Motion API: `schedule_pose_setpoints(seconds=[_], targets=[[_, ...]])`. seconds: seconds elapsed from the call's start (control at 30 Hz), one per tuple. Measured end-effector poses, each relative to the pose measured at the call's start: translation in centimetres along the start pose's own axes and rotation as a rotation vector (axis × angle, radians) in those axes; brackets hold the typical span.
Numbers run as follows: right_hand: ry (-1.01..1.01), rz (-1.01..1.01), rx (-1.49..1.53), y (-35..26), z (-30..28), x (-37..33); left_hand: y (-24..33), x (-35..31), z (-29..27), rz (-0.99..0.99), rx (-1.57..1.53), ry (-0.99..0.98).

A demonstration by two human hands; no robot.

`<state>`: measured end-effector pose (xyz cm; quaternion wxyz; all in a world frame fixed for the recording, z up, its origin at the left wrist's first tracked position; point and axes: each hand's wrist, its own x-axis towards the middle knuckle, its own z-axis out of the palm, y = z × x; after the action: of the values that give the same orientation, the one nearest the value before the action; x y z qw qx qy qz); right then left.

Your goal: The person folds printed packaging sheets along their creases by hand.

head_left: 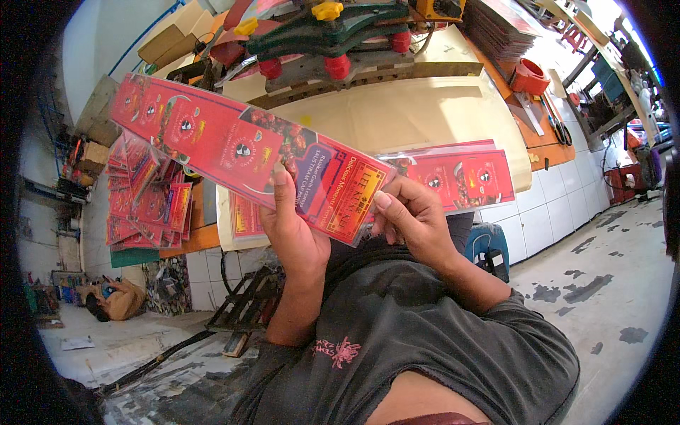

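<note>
Head view is showing a pile of red sheets [145, 195] lying at nine o'clock on the bench [397, 113]. The left hand [294, 230] is gripping a long red printed strip [241, 145] from below, thumb pressing on its face. The right hand [411, 219] is pinching the strip's near end, fingers curled around it. The strip is running from ten o'clock toward centre, held off the bench. More red sheets [460, 177] are lying at three o'clock. This looks like checking or straightening; next, both hands likely need a steady grip to set it down squarely.
</note>
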<state>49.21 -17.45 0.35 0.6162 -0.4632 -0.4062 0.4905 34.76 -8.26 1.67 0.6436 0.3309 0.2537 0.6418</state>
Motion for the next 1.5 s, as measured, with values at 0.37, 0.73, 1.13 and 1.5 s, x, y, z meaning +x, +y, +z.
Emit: schedule_pose_setpoints(seconds=[0.37, 0.73, 1.13, 1.5], targets=[[0.082, 0.072, 0.052, -0.1, 0.8, -0.1, 0.2, 0.3, -2.5, 0.157, 0.17, 0.049], [0.147, 0.066, -0.204, 1.2, -3.6, -2.2, 15.3, 9.6, -10.8, 0.512, 0.716, 0.183], [0.046, 0.097, -0.145, 1.2, -3.2, -2.0, 26.9, 26.1, -23.7, 0.25, 1.351, 0.187], [0.103, 0.076, -0.121, 0.0, -3.6, -2.6, 25.3, 28.1, -23.8, 0.051, 1.696, 0.118]])
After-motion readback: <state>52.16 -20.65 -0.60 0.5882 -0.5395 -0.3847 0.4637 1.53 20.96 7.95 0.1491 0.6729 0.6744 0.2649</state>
